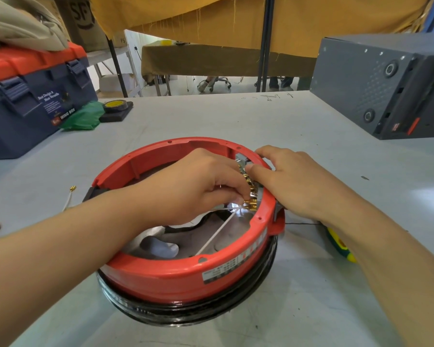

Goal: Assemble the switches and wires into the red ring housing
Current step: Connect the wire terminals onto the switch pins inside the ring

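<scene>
Grey workbench carries everything. Grey metal enclosure is sat far beyond the right fingers, at the back right; navy toolbox with orange lid is sat far beyond the left fingers, at the back left, with green plastic bag and black-and-yellow tape roll beside it. Red ring housing is stood on a black base ring at the bench centre, directly under both hands; shiny metal plate is seen inside it, nearer the person than the fingers. Left hand is reached across the ring interior, fingers curled and pinched on brass wire terminals at the inner right wall. Right hand is draped over the right rim from outside, fingers bent over the rim, thumb pressed on the grey switch block; a full grip cannot be confirmed. White wires are fanned out from just below the left fingertips, one run toward the near rim. Yellow-green screwdriver handle is lying under the right forearm, well behind the fingers. Loose white wire with brass terminal is lying outside the ring, left of the left wrist.
</scene>
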A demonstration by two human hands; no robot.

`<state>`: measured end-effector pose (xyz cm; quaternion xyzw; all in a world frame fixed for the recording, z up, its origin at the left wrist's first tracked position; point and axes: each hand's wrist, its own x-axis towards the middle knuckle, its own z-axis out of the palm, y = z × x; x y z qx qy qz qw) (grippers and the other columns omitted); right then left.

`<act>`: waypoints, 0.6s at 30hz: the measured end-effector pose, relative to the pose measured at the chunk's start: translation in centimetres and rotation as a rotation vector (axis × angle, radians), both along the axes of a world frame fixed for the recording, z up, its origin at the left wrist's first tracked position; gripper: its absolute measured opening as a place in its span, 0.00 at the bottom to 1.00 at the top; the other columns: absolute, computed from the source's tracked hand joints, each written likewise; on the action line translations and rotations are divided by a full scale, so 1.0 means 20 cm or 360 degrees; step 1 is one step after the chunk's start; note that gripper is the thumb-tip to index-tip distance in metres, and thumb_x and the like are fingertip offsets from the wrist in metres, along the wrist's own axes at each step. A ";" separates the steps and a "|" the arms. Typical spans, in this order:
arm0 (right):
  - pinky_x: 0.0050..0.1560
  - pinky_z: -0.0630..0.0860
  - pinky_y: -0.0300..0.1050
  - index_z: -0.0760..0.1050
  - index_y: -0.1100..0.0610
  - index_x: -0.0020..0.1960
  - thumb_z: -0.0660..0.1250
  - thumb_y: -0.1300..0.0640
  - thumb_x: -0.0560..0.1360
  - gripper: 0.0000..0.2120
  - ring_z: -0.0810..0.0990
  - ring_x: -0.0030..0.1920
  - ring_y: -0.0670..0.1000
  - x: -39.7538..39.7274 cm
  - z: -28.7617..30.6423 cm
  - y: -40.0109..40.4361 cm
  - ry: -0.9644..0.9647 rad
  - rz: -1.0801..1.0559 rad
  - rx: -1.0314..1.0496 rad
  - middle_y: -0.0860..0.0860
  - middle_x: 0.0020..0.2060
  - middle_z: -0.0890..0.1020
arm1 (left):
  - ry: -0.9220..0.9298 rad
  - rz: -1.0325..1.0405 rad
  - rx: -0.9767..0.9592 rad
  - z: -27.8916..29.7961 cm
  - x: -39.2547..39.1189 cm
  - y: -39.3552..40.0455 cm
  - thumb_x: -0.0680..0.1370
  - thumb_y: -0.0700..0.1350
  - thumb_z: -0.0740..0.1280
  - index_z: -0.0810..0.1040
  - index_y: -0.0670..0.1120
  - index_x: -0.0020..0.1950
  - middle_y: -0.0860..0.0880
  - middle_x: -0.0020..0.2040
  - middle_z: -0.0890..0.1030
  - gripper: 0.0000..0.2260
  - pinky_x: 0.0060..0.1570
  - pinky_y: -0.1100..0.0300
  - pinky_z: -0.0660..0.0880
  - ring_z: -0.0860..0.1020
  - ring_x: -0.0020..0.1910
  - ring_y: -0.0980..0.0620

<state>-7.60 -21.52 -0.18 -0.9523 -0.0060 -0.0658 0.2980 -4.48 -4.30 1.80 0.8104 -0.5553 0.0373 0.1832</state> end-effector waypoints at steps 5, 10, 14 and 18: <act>0.33 0.69 0.30 0.75 0.49 0.56 0.59 0.45 0.77 0.13 0.77 0.37 0.42 0.01 0.00 -0.02 0.0004 0.0052 0.0121 0.44 0.37 0.79 | 0.0277 0.0215 -0.0110 0.00 0.00 0.00 0.73 0.38 0.71 0.83 0.47 0.47 0.55 0.39 0.82 0.05 0.43 0.70 0.73 0.79 0.40 0.61; 0.27 0.67 0.25 0.74 0.43 0.46 0.63 0.47 0.75 0.03 0.78 0.27 0.36 0.02 -0.01 -0.04 -0.0010 0.0084 0.0303 0.46 0.25 0.81 | 0.0655 0.0362 -0.0144 0.01 0.00 0.01 0.72 0.33 0.69 0.80 0.44 0.48 0.50 0.39 0.83 0.08 0.42 0.69 0.76 0.81 0.39 0.57; 0.29 0.67 0.24 0.72 0.43 0.45 0.62 0.47 0.75 0.02 0.77 0.28 0.33 0.03 -0.02 -0.05 -0.0037 0.0107 0.0309 0.46 0.24 0.81 | 0.0658 0.0544 -0.0213 0.02 0.01 0.02 0.73 0.37 0.71 0.81 0.44 0.46 0.49 0.39 0.83 0.04 0.41 0.69 0.76 0.81 0.37 0.57; 0.31 0.70 0.29 0.72 0.42 0.49 0.62 0.45 0.75 0.04 0.78 0.33 0.34 0.03 -0.02 -0.05 -0.0009 0.0109 0.0310 0.47 0.30 0.83 | 0.0435 0.0586 -0.0024 0.01 0.00 0.00 0.74 0.41 0.71 0.83 0.46 0.44 0.50 0.38 0.84 0.02 0.38 0.69 0.74 0.80 0.37 0.59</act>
